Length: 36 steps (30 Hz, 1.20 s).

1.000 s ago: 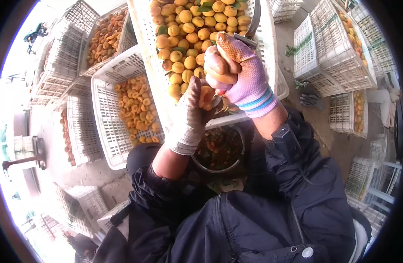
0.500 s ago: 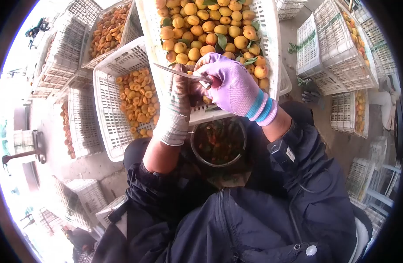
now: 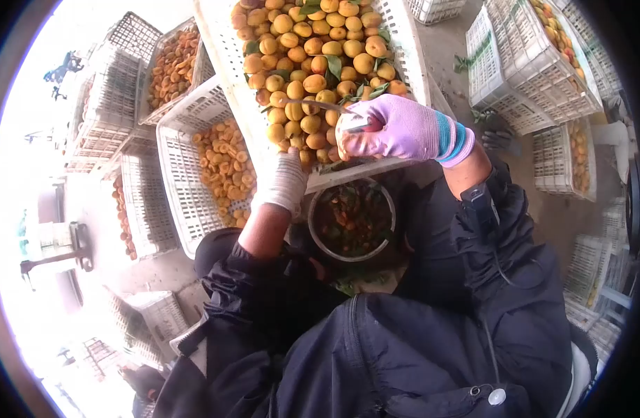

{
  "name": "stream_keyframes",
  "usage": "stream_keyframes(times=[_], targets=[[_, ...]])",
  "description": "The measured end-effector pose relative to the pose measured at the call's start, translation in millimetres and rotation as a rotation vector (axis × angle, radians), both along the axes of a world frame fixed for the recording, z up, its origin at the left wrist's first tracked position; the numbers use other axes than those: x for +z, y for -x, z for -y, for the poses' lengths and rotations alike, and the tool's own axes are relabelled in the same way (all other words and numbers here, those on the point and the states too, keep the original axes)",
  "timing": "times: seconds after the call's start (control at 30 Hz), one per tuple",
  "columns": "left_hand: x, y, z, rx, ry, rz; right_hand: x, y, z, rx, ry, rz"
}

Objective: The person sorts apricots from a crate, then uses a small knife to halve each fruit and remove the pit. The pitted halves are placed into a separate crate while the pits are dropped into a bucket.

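Note:
My right hand (image 3: 389, 129), in a purple knit glove with blue bands at the cuff, is closed around a knife (image 3: 318, 104). Its thin curved blade points left over a white crate (image 3: 417, 52) full of whole apricots (image 3: 313, 46) and some green leaves. At that crate's near left corner is my left hand (image 3: 281, 182), in a pale glove with stained fingertips. Its fingers reach down beside the nearest apricots and are mostly hidden from above.
A white crate (image 3: 184, 184) of halved apricots (image 3: 224, 164) stands to the left. Between my knees sits a round bucket (image 3: 313, 226) with dark scraps and leaves inside. Stacked crates (image 3: 100, 104) line the left; more fruit-filled crates (image 3: 511, 76) stand at the right.
My hands have moved apart. The left went from near the knife down to the crate's near edge; the right moved right and slightly down, still gripping the knife.

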State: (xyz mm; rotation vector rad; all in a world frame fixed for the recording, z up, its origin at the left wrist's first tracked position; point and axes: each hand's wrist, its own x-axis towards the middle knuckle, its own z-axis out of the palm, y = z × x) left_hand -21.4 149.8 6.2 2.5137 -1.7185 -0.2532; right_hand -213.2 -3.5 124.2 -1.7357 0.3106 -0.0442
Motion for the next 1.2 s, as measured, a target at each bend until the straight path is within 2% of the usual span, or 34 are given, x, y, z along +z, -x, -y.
stream_keyframes(times=[0.07, 0.1, 0.17, 0.2, 0.23, 0.3, 0.33, 0.37, 0.43, 0.47, 0.5, 0.57, 0.6, 0.63, 0.7, 0.77, 0.9, 0.97, 1.0, 1.1, 1.13, 1.17, 1.2], targets=[[-16, -1, 12, -0.001, -0.151, 0.088, 17, 7, -3, -0.161, -0.04, -0.01], [-21, -2, 16, -0.006, -0.145, 0.098, -4, 6, 5, -0.226, -0.077, 0.089], [-30, -2, 30, 0.098, -0.381, -0.009, 6, 14, 6, -0.355, -0.276, 0.113], [-63, -15, 32, -0.01, -0.385, 0.113, 2, 15, 8, -0.427, -0.28, 0.162], [-42, -9, 37, -0.016, -0.375, 0.124, 5, 20, 9, -0.451, -0.316, 0.227], [19, 11, 35, -0.076, -0.363, 0.065, 10, 27, 17, -0.56, -0.397, 0.064], [-7, -3, 30, -0.026, -0.246, 0.042, 1, 27, 22, -0.583, -0.414, 0.076], [-6, -8, 30, -0.029, -0.237, 0.055, -12, 25, 24, -0.63, -0.418, 0.133], [-3, -15, 31, 0.078, 0.282, -0.687, -27, 23, 24, -0.634, -0.431, 0.165], [42, -1, 32, 0.195, 0.194, -1.044, -33, 20, 21, -0.617, -0.483, 0.2], [59, 4, 30, 0.147, 0.297, -1.308, -30, 15, 12, -0.622, -0.534, 0.251], [73, 21, 32, 0.127, 0.462, -1.561, -28, 5, -1, -0.59, -0.563, 0.256], [81, 30, 34, 0.099, 0.464, -1.58, -30, 0, -8, -0.581, -0.463, 0.207], [86, 37, 35, 0.074, 0.469, -1.599, -32, -5, -14, -0.574, -0.561, 0.214], [84, 38, 37, -0.055, 0.472, -1.564, -37, -13, -16, -0.587, -0.565, 0.268], [90, 39, 39, -0.057, 0.542, -1.539, -34, -16, -14, -0.568, -0.749, 0.315], [87, 20, 34, 0.117, 0.577, -1.612, -22, -23, -18, -0.572, -0.669, 0.275], [86, 12, 33, 0.161, 0.607, -1.531, -28, -27, -19, -0.536, -0.603, 0.262], [70, 6, 36, 0.154, 0.713, -1.441, -30, -29, -20, -0.507, -0.538, 0.258], [76, 3, 32, 0.145, 0.653, -1.291, -31, -38, -25, -0.448, -0.474, 0.227], [72, 2, 38, 0.033, 0.719, -1.151, -31, -42, -28, -0.484, -0.328, 0.249], [72, -2, 35, 0.056, 0.589, -1.021, -29, -44, -31, -0.482, -0.329, 0.244], [71, -1, 32, 0.077, 0.527, -1.053, -26, -46, -34, -0.511, -0.396, 0.207]])
